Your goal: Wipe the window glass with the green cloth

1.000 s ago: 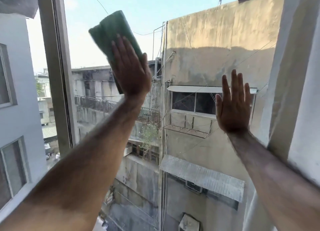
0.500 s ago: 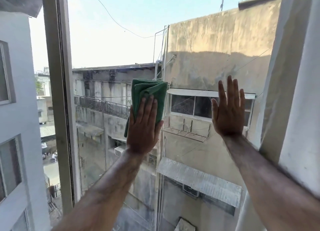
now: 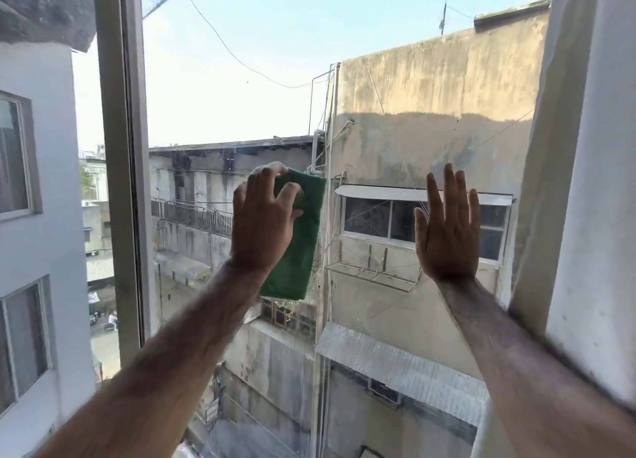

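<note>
The folded green cloth (image 3: 303, 244) lies against the window glass (image 3: 241, 79) near the middle of the pane. My left hand (image 3: 263, 223) curls its fingers over the cloth's upper left corner and grips it; the cloth hangs down to the right of the wrist. My right hand (image 3: 447, 227) is flat on the glass to the right, fingers together and pointing up, holding nothing.
A grey window frame post (image 3: 122, 165) bounds the pane on the left. A pale wall or frame edge (image 3: 581, 182) stands on the right. Through the glass I see weathered buildings, an awning and a street far below.
My left hand has come down from the pane's upper left to its middle with the cloth, and its flat fingers now curl around the cloth's top. The right hand stays pressed in place.
</note>
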{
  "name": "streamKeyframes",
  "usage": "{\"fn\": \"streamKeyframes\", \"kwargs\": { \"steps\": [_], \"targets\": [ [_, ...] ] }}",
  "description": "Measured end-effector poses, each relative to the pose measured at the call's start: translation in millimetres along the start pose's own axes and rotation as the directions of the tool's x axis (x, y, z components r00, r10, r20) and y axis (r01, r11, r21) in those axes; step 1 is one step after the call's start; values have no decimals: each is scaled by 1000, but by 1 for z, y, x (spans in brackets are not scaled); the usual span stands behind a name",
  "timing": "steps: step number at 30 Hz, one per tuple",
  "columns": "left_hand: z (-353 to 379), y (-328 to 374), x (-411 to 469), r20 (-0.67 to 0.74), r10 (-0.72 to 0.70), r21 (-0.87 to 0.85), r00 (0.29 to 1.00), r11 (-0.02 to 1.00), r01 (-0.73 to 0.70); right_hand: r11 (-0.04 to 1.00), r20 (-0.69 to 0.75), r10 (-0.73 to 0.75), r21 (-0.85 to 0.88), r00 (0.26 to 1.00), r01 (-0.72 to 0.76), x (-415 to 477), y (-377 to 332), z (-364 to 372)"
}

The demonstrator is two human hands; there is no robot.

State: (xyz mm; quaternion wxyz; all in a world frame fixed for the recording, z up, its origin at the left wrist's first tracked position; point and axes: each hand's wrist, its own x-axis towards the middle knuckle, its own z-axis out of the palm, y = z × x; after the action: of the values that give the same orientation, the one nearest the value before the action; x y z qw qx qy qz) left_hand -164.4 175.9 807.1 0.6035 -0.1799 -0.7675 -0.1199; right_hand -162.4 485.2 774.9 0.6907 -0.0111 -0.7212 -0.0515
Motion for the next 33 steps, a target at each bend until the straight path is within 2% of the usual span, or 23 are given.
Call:
{"fn": "streamKeyframes", "kwargs": {
  "steps": [5,11,16,21,22,24,26,28,31,33],
  "targets": [
    [-10,3,13,156,-185,-37,970,980,193,1000,14,-8,-6,1000,8,0,2,2],
    [-15,3,24,236,-146,-66,961,984,166,1000,77,11,10,997,-12,4,-4,-9],
    [-30,-2,35,368,-165,-152,915,960,235,994,118,94,52,988,-101,6,-22,-28],
    [-43,-16,34,423,-203,-318,883,879,354,937,244,260,169,934,-305,4,-58,-49],
    [-46,-19,33,429,-216,-345,877,858,380,929,263,251,203,931,-308,3,-65,-54],
    [-52,-24,27,447,-246,-385,860,815,433,880,296,172,383,940,-281,-2,-84,-69],
    [-58,-28,20,460,-282,-429,842,759,489,753,366,58,595,929,-282,-8,-109,-85],
    [-64,-31,12,483,-341,-503,806,646,574,646,493,2,664,870,-378,-15,-135,-95],
    [-74,-36,-3,553,-451,-582,700,392,712,504,743,52,557,667,-660,-21,-165,-102],
    [-77,-46,-18,600,-497,-587,627,258,767,276,847,56,496,529,-823,-26,-174,-100]
  ]
}}
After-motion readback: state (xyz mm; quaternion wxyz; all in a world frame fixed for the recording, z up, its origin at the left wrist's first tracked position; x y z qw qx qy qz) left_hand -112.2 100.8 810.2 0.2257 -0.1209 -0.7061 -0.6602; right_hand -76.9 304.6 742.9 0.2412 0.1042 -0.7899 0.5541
